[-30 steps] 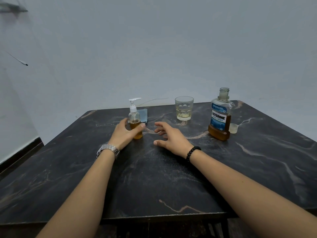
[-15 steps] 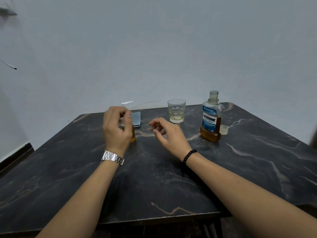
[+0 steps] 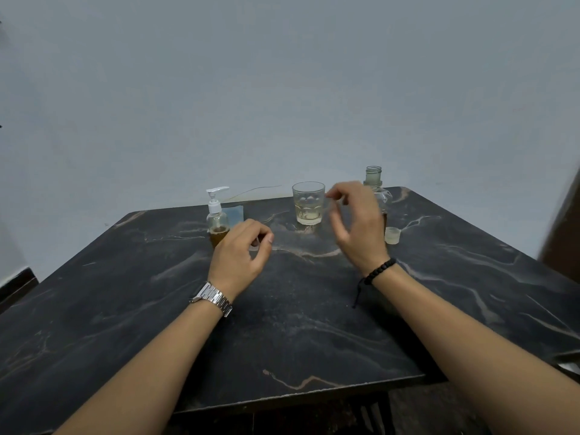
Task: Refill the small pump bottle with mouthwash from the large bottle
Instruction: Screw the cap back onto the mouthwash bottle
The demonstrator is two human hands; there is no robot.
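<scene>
1. Brown mouthwash filled only the bottom part of the small pump bottle (image 3: 217, 219), which stood upright on the worktop (image 3: 282, 309), just behind the left hand (image 3: 240, 255).
2. That hand hung near the small bottle with its fingers loosely curled, and it held nothing.
3. The right hand (image 3: 354, 224) was up in the air, fingers spread a little and bent, holding nothing. It was blurry.
4. Behind it stood the large bottle (image 3: 374, 180) with its top open. Its little cap (image 3: 392, 235) sat on the worktop just beside it.
5. The large bottle looked heavy and smooth, so I think it should be held around its wide middle.
6. The small pump bottle looked light and tippy, so I think it should be held low by its body, with the white pump twisted off.
7. A drinking glass (image 3: 308, 202) stood between the two bottles and could break.
8. The worktop was dark, hard stone with pale lines. A plain grey wall (image 3: 282, 89) stood behind it.
</scene>
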